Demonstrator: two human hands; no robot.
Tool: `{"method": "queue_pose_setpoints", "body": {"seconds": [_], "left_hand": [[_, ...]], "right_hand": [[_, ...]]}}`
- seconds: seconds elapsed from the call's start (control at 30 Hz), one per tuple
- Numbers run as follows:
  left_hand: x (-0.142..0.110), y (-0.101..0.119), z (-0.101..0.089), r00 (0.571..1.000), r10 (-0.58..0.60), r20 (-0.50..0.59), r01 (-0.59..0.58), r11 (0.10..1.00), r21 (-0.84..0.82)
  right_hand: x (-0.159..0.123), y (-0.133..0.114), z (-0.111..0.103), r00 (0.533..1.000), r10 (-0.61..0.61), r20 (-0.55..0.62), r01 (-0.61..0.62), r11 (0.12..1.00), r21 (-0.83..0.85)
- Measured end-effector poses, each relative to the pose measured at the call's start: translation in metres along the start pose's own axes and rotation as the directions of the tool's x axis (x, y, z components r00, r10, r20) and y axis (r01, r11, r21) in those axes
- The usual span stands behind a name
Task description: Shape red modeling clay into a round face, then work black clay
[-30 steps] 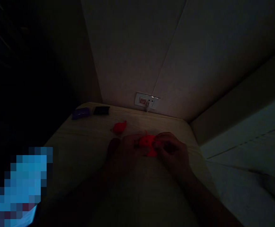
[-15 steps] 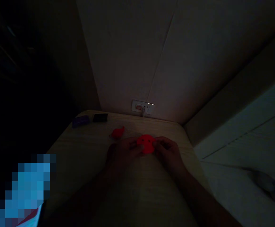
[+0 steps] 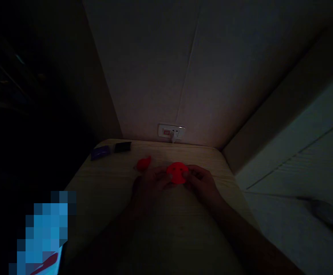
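Observation:
A bright red, flat, rounded piece with two small dark holes or marks is held up over the table between both my hands. My left hand pinches its left edge, thumb on the front face. On the right edge, my right hand grips it the same way, with the thumb against the lower right of the face. Just beyond my left hand lies a smaller red object with a pointed tip, its kind unclear in the dim light.
At the table's far left corner lie a purple packet-like object and a black one. A wall socket with a plug sits behind the table edge. A lit, pixelated screen glows at lower left.
My right thumb has moved further onto the face of the red piece, which seems slightly tilted. The camera view has shifted a little; the objects on the table stay put.

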State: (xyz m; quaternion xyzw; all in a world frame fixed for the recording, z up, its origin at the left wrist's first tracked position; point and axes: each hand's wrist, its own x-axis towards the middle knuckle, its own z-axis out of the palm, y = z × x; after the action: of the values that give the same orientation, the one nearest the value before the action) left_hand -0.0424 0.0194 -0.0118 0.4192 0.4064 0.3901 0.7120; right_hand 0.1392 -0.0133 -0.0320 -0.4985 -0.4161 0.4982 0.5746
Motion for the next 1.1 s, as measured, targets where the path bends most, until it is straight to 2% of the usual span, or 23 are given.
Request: {"method": "queue_pose_setpoints", "body": {"seconds": [0.33, 0.5, 0.6, 0.67, 0.77, 0.83, 0.87, 0.97, 1.1], "left_hand": [[0.0, 0.004, 0.001, 1.0, -0.024, -0.005, 0.024, 0.999, 0.046], [-0.011, 0.02, 0.01, 0.998, -0.027, -0.053, 0.039, 0.971, 0.235], [-0.012, 0.02, 0.01, 0.996, -0.006, -0.088, 0.031, 0.957, 0.289], [-0.01, 0.015, 0.007, 0.997, 0.002, -0.075, 0.02, 0.958, 0.287], [-0.006, 0.009, 0.004, 0.999, 0.013, -0.03, -0.004, 0.956, 0.295], [-0.007, 0.01, 0.004, 0.999, 0.016, -0.03, -0.006, 0.947, 0.321], [-0.008, 0.012, 0.006, 0.999, 0.021, -0.036, -0.007, 0.942, 0.336], [-0.012, 0.018, 0.011, 0.998, 0.026, -0.055, -0.005, 0.937, 0.35], [-0.015, 0.024, 0.012, 0.996, 0.03, -0.083, 0.005, 0.922, 0.387]], "right_hand": [[-0.003, -0.007, 0.003, 0.999, 0.026, 0.04, -0.024, 0.998, -0.058], [-0.004, -0.006, 0.005, 0.998, 0.021, 0.06, -0.016, 0.996, -0.085], [-0.005, -0.006, 0.003, 0.995, -0.103, 0.01, 0.103, 0.979, -0.177], [-0.007, -0.007, 0.001, 0.959, -0.283, -0.011, 0.263, 0.903, -0.339], [-0.011, -0.013, 0.0, 0.846, -0.526, 0.086, 0.481, 0.683, -0.549], [-0.014, -0.017, -0.001, 0.789, -0.59, 0.169, 0.56, 0.578, -0.594], [-0.015, -0.018, 0.0, 0.776, -0.601, 0.193, 0.577, 0.551, -0.603], [-0.015, -0.018, -0.001, 0.777, -0.593, 0.211, 0.579, 0.542, -0.609], [-0.013, -0.015, -0.002, 0.796, -0.57, 0.204, 0.568, 0.588, -0.575]]}}
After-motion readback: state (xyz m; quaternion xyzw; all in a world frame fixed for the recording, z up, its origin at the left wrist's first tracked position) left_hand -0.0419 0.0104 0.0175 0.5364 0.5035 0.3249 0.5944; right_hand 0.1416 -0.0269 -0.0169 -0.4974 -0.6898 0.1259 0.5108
